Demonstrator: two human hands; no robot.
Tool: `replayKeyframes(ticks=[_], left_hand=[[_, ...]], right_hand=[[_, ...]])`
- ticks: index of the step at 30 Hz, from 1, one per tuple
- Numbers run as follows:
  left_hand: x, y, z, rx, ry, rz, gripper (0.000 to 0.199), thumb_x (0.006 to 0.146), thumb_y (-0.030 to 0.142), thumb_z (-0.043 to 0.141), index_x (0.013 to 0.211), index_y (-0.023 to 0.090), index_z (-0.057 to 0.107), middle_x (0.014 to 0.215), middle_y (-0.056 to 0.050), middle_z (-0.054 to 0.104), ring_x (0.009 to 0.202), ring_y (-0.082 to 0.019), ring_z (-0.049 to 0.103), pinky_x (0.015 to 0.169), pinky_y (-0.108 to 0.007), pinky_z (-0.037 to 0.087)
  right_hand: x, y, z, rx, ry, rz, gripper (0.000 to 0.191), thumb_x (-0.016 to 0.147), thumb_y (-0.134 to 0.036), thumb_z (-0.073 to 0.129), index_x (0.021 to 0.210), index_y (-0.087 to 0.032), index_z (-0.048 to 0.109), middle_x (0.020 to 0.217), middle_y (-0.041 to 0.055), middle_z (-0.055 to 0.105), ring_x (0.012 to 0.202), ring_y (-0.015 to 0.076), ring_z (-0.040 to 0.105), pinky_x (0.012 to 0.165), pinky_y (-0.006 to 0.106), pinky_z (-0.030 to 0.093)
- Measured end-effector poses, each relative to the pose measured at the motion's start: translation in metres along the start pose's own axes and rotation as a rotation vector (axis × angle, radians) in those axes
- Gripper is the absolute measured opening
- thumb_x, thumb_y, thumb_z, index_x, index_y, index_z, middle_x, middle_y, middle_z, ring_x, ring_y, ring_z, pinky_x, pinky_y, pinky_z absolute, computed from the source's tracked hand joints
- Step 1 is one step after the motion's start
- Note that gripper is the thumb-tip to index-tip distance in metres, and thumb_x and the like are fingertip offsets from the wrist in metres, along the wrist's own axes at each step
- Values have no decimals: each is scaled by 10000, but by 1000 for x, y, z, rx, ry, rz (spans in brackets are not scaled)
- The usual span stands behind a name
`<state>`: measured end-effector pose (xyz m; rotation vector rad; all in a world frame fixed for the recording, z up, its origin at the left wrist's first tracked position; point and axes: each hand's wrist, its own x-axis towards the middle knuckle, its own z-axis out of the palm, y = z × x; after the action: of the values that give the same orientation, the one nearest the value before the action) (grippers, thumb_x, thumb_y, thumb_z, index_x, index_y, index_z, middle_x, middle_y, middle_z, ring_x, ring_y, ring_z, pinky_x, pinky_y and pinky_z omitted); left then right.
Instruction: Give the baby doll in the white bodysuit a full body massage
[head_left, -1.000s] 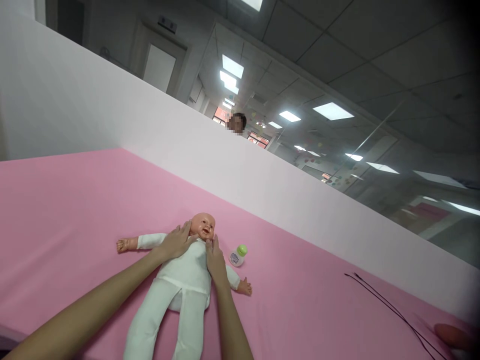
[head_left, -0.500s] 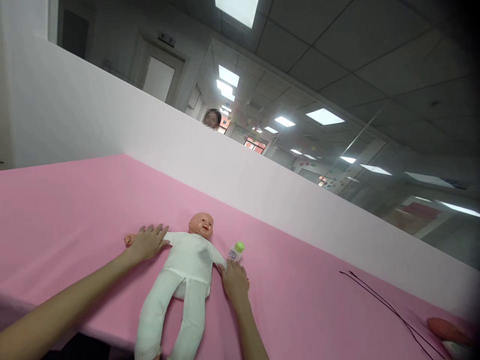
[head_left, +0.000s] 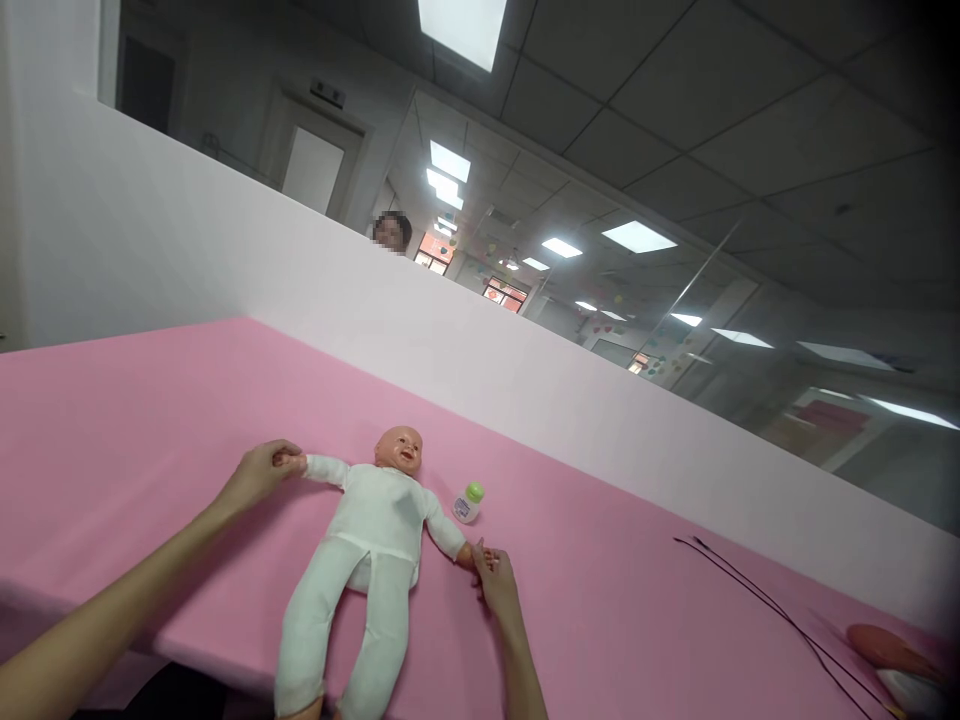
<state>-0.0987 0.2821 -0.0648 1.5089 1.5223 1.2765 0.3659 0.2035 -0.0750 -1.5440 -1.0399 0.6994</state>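
A baby doll (head_left: 379,515) in a white suit lies face up on the pink padded surface (head_left: 600,600), its arms stretched out to both sides. My left hand (head_left: 259,472) is closed around the doll's hand at the left. At the other side, my right hand (head_left: 496,580) pinches the doll's other hand between thumb and fingers. A small clear bottle with a green cap (head_left: 469,503) stands beside the doll's arm, just above my right hand and apart from it.
Thin black cords (head_left: 772,610) run across the pink surface at the right, near an orange-brown object (head_left: 889,648) that I cannot make out. A white wall (head_left: 465,350) bounds the far side, with glass above it. A person's head (head_left: 392,231) shows behind the wall.
Both my hands have slid outward from the doll's sleeves to its hands and closed on them. The person behind the wall appears further left in the view.
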Motion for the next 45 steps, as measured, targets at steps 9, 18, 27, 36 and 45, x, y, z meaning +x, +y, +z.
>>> replayKeyframes(ticks=[9, 18, 27, 36, 45], left_hand=[[-2, 25, 67, -312, 112, 37, 245, 821, 450, 660, 900, 221, 623, 1016, -101, 759, 1021, -300, 710, 932, -415, 574], [-26, 34, 72, 7, -321, 731, 232, 995, 398, 643, 1145, 285, 780, 1176, -49, 788, 1145, -267, 683, 1029, -408, 525], [-10, 3, 80, -276, 124, 260, 417, 980, 556, 595, 1205, 215, 679, 1198, -97, 757, 1085, -289, 712, 955, -420, 562], [-1, -12, 81, -267, 158, 257, 485, 922, 515, 674, 1297, 210, 648, 1272, -116, 744, 1102, -304, 723, 908, -424, 604], [-22, 4, 83, 238, -75, 1121, 287, 1048, 188, 554, 1260, 267, 730, 1172, -84, 782, 1129, -239, 712, 922, -391, 589]], right_hand=[[-13, -23, 49, 281, 82, -15, 508, 687, -650, 827, 912, -208, 717, 769, 67, 756, 712, 250, 718, 705, 374, 627], [-40, -44, 78, -467, -347, -1045, 324, 991, -184, 552, 1246, -242, 743, 1169, 103, 777, 969, 248, 725, 829, 371, 607], [-19, -24, 69, 115, 77, -248, 483, 895, -538, 722, 1227, -187, 718, 965, 85, 782, 794, 228, 714, 662, 309, 560], [-12, -8, 59, 236, 92, -165, 691, 853, -580, 763, 1394, -166, 644, 1030, 109, 801, 776, 223, 741, 621, 293, 572], [-37, -17, 78, -503, -284, -1043, 351, 1048, -212, 519, 1300, -300, 746, 1318, 115, 739, 1116, 251, 743, 902, 369, 622]])
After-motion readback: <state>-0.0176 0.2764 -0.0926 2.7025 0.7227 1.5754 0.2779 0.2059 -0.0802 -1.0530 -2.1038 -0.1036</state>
